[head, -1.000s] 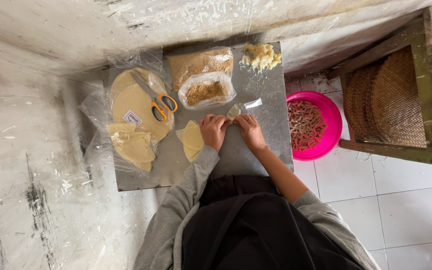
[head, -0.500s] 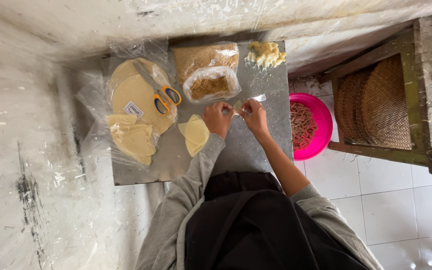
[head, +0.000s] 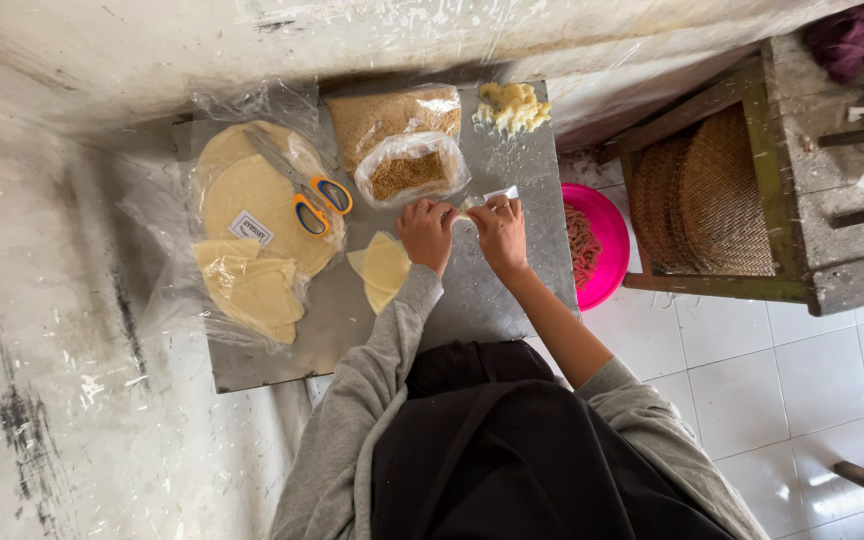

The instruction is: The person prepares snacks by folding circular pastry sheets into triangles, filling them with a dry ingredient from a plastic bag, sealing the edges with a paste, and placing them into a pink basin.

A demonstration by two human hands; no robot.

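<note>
While both hands pinch it, the small wrapper (head: 464,207) sits between left grip (head: 426,232) and right grip (head: 499,228).

**Tight ahead, open behind the grip**

The 2 hands, left hand (head: 424,232) and right hand (head: 500,230), pinch a small pale wrapper (head: 464,207). Just ahead of the grip, a bag of crumbs (head: 410,172) blocks the way. Left of it lie cut wrapper pieces (head: 384,268), then scissors (head: 314,198) on stacked round wrappers (head: 257,205). Right of it the metal tabletop (head: 542,265) ends near a pink bowl (head: 607,245). Bare metal lies behind the grip, beneath the wrists.
</note>
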